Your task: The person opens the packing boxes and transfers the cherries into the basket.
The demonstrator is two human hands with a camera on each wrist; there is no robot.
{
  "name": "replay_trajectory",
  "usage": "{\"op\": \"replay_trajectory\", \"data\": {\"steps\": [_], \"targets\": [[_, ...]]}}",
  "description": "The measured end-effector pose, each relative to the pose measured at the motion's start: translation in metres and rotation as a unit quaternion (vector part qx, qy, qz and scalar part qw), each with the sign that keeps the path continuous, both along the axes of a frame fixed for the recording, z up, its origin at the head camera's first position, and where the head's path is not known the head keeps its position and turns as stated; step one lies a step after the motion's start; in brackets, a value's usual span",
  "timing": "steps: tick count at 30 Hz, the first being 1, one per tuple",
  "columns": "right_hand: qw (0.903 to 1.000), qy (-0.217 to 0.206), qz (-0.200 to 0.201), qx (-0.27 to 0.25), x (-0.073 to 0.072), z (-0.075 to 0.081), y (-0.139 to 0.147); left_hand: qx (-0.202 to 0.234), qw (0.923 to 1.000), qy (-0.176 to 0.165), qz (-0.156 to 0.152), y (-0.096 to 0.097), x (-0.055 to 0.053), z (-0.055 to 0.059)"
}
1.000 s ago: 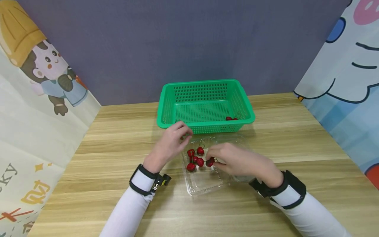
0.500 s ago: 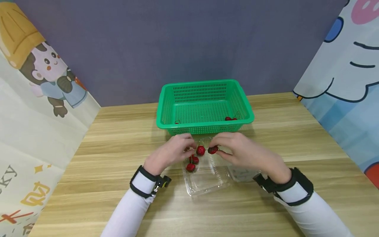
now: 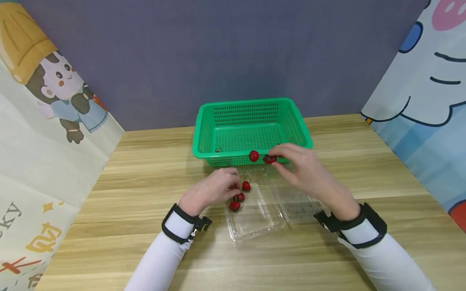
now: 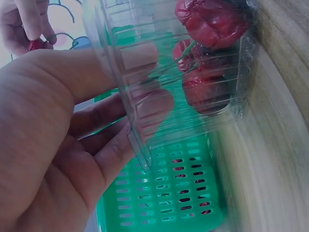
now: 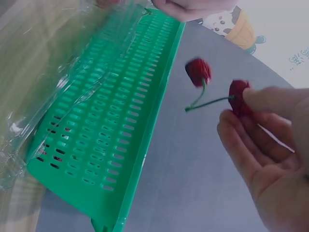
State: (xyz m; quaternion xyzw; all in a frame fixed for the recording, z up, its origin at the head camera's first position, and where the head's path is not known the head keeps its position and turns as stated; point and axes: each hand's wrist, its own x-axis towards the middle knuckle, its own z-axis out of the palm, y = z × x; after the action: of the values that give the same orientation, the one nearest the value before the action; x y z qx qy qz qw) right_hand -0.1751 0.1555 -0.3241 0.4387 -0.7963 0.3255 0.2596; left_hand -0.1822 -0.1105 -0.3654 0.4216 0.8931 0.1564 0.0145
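Note:
My right hand (image 3: 303, 163) pinches a dark red cherry (image 5: 237, 96) between thumb and fingers. A second cherry (image 5: 198, 71) dangles from it by a joined green stem. In the head view the pair is over the near rim of the green basket (image 3: 251, 155). My left hand (image 3: 214, 188) reaches over the wall of the clear plastic box (image 3: 255, 226), its thumb and fingertips apart beside a cherry stem (image 4: 174, 63). Several cherries lie in the box, among them one cherry (image 3: 246, 186) toward the back and another cherry (image 3: 234, 206) nearer me.
The clear lid (image 3: 298, 208) lies folded out on the right of the box. A few cherries show through the basket's slots. The basket stands at the back of the wooden table (image 3: 145, 169), against a grey-blue wall (image 3: 236, 52); printed cloths flank both sides.
My right hand has lifted a stem-joined pair of cherries out of the box and carried it up and away toward the basket. My left hand has come down into the box's left side.

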Motion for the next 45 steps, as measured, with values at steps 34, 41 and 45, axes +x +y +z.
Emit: {"op": "replay_trajectory", "data": {"steps": [34,41,45], "targets": [[0.9602,-0.073,-0.269,-0.009,-0.042,-0.034,0.030,0.000,1.0000,-0.004,-0.005,0.005,0.002,-0.003],[0.9612,-0.072,-0.266,-0.006,-0.043,-0.035,0.032,0.007,0.9998,-0.017,0.005,0.005,0.004,0.000],[0.9626,-0.069,-0.262,-0.009,-0.043,-0.035,0.031,0.014,0.9995,-0.024,0.012,0.005,0.005,0.001]]}}
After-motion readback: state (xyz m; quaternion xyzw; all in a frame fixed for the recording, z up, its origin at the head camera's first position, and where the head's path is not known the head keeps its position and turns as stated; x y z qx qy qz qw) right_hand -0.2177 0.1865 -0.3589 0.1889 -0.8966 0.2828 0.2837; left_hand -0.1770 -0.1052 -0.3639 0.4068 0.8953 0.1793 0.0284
